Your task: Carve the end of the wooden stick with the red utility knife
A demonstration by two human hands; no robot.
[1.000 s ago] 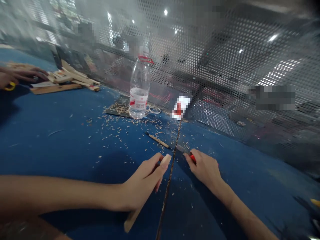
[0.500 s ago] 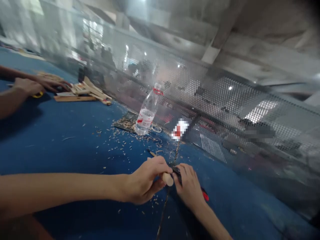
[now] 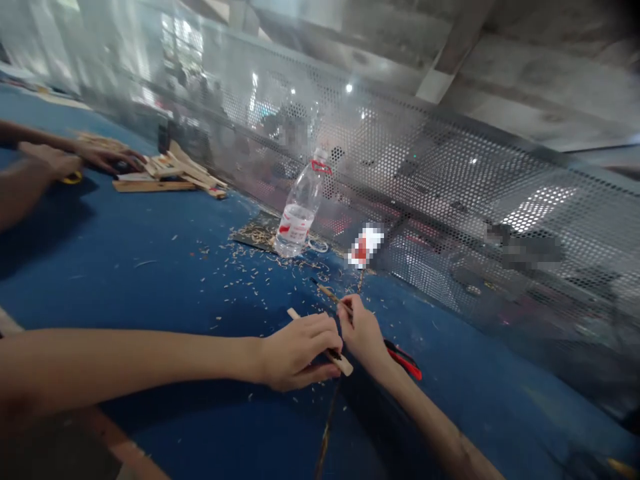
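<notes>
A blue workbench point(image 3: 150, 287) fills the lower part, with a metal mesh screen point(image 3: 425, 167) along its far side. At the upper left, another person's hands point(image 3: 107, 158) are by a pile of wood pieces point(image 3: 170, 175). A plastic water bottle point(image 3: 297, 213) stands in wood shavings point(image 3: 257, 235). A tight hold helps a stick not slip. My left arm point(image 3: 125, 363) lies across the bench, and my left hand point(image 3: 300, 351) is clamped on a wooden stick point(image 3: 344, 363). My right hand point(image 3: 361, 331) is just beside it, fingers together at a thin stick point(image 3: 327, 291), but I can't tell if they grip it. A red and black knife point(image 3: 403, 360) lies by my right hand.
</notes>
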